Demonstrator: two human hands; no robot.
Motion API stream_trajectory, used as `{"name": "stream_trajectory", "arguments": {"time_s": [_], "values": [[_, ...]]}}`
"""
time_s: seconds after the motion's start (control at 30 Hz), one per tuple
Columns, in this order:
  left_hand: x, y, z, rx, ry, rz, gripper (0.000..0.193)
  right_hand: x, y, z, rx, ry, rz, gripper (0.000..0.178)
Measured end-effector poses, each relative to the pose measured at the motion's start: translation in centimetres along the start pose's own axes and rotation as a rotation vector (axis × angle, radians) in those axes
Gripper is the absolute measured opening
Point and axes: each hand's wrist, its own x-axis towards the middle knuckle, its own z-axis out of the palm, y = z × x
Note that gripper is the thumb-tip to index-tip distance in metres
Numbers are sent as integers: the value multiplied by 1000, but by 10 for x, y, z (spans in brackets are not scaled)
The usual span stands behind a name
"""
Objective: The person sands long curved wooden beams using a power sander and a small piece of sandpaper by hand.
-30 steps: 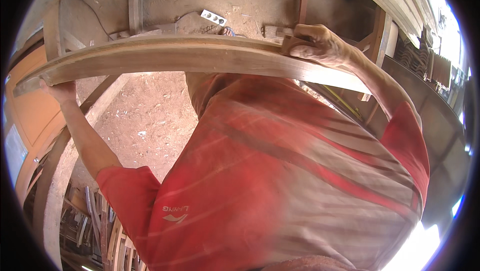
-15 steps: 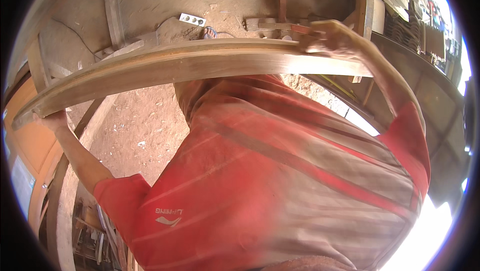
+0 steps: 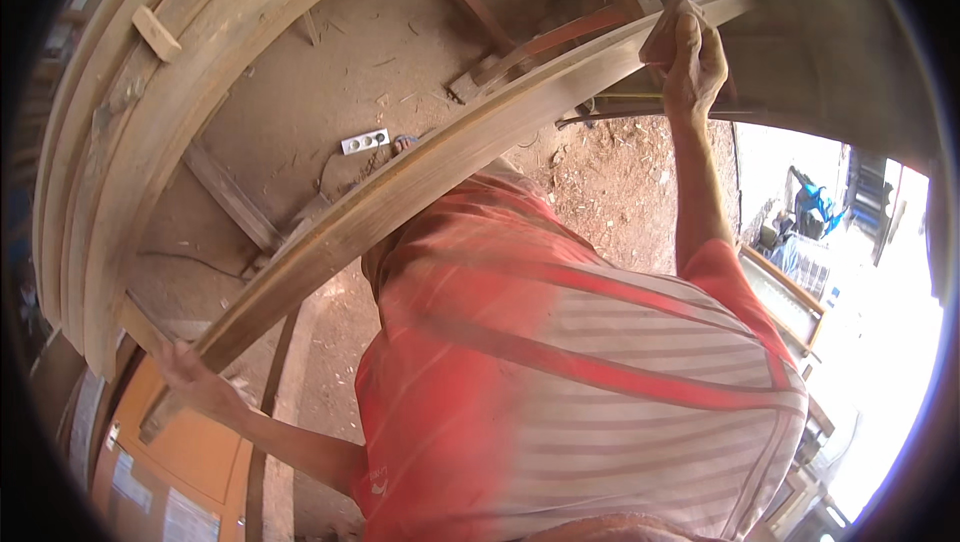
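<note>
A long wooden plank (image 3: 440, 174) slants in front of my body, from low on the left to high on the right. Near its lower end my left hand (image 3: 200, 384) grips it, a little smeared by motion. At the upper end, my right hand (image 3: 697, 62) is closed round a brown, folded piece that looks like sandpaper (image 3: 660, 40), held against the plank. The plank's far right tip extends past this hand and is blurred.
Several long curved boards (image 3: 120, 142) lie side by side at the left, with a small wood block (image 3: 157, 34) on them. A white power strip (image 3: 365, 142) and cable lie on the dirt floor beyond the plank. An orange wooden panel (image 3: 190, 442) stands at lower left.
The plank has tilted, its right end rising and its left end dropping. My left hand has moved down and right with it; my right hand has moved up and right. My view has turned.
</note>
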Motion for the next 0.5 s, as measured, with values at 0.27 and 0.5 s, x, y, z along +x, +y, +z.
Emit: {"name": "stream_trajectory", "arguments": {"time_s": [0.27, 0.5], "values": [[-77, 231, 82, 93, -840, 725, 97, -152, 33, 10, 499, 268, 590, 49], [-59, 217, 102, 20, -928, 853, 71, -197, 7, 84, 688, 157, 675, 44]]}}
